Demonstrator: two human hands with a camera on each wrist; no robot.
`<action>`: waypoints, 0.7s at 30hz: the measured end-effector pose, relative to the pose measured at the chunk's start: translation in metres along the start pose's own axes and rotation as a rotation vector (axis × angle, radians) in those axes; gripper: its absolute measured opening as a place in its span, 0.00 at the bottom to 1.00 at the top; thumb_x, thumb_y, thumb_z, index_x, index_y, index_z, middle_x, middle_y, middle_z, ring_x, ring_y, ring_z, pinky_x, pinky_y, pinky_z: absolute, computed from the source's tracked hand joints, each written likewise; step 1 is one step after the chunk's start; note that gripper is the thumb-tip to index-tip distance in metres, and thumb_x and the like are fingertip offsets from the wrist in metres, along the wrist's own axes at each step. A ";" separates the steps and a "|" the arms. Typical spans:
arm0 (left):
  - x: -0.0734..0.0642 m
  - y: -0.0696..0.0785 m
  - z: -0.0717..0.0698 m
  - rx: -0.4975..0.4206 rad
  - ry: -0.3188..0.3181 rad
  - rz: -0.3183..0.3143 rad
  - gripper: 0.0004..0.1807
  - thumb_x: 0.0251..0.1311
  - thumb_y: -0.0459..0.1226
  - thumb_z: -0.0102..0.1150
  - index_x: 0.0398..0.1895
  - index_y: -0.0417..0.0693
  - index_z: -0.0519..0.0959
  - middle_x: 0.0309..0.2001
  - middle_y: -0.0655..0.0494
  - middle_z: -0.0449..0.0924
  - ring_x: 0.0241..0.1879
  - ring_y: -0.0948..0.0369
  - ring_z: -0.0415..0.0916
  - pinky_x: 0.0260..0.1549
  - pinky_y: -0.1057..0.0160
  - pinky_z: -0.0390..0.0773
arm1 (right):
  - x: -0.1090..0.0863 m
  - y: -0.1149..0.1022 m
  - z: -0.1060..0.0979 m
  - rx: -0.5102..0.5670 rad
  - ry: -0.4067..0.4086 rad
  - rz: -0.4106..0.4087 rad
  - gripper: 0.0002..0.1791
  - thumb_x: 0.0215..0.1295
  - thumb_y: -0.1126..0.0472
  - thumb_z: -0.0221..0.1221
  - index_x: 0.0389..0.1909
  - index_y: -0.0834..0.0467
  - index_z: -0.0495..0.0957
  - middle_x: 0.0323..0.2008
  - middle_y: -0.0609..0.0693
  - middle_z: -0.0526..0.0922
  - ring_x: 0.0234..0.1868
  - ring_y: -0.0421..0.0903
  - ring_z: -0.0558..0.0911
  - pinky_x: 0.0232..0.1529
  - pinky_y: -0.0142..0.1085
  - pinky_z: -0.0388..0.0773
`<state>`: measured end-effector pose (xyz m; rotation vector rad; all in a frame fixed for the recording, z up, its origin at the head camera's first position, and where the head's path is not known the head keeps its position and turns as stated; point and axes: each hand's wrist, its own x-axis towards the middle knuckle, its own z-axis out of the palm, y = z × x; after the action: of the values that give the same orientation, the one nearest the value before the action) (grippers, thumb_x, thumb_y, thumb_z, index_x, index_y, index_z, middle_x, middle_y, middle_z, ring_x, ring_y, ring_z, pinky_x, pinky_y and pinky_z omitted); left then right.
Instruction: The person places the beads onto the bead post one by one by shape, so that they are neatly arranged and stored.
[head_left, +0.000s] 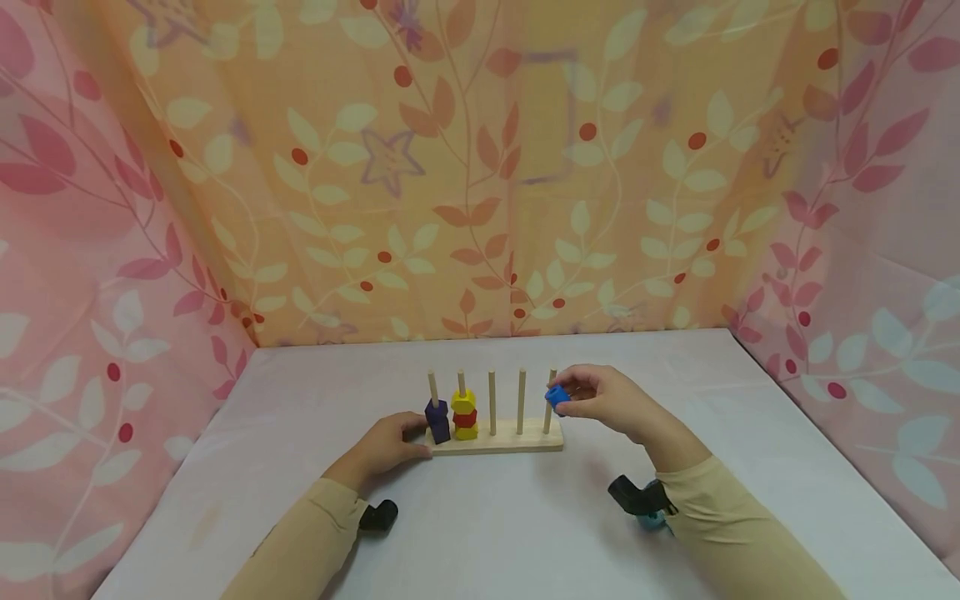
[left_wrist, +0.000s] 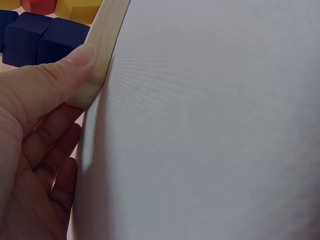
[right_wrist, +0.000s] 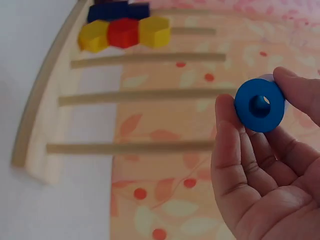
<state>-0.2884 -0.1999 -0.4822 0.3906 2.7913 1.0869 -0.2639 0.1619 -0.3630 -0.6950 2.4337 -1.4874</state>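
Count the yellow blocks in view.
2: upper yellow block above the red block, lower yellow block beneath it, both on the head view's second peg from the left.

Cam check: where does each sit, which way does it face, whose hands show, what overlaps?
Head: on the head, facing forward and down at the wooden peg stand; left hand, right hand and beige sleeves show.
Left wrist: on that wrist, facing the stand's gripped end and the white tabletop; left hand shows.
Right wrist: on that wrist, facing the pinched blue bead, bare pegs and patterned cloth; right hand shows.
Shared: head and right wrist both show the bead and three bare pegs.
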 end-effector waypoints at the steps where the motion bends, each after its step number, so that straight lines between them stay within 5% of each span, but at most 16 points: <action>1: 0.000 0.000 0.000 -0.004 0.000 0.003 0.27 0.44 0.44 0.70 0.52 0.53 0.77 0.52 0.58 0.75 0.58 0.54 0.67 0.59 0.49 0.62 | 0.002 -0.004 0.002 0.013 -0.003 -0.015 0.19 0.55 0.58 0.63 0.46 0.62 0.75 0.39 0.55 0.78 0.39 0.48 0.80 0.45 0.38 0.78; 7: 0.001 -0.001 0.001 -0.002 0.003 0.003 0.27 0.44 0.44 0.70 0.52 0.53 0.77 0.52 0.58 0.75 0.58 0.54 0.67 0.59 0.49 0.62 | 0.015 -0.026 0.013 0.117 0.012 -0.081 0.21 0.56 0.62 0.63 0.49 0.64 0.72 0.40 0.59 0.77 0.39 0.49 0.81 0.45 0.37 0.78; 21: 0.000 0.001 0.000 -0.002 0.005 -0.014 0.27 0.44 0.43 0.70 0.52 0.53 0.77 0.52 0.58 0.75 0.58 0.54 0.67 0.59 0.49 0.62 | 0.052 -0.040 0.041 0.156 0.163 -0.174 0.17 0.57 0.66 0.61 0.48 0.62 0.72 0.42 0.57 0.78 0.42 0.48 0.80 0.46 0.37 0.77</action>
<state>-0.2879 -0.1993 -0.4814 0.3676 2.7928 1.0883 -0.2815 0.0890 -0.3439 -0.7981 2.3893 -1.8453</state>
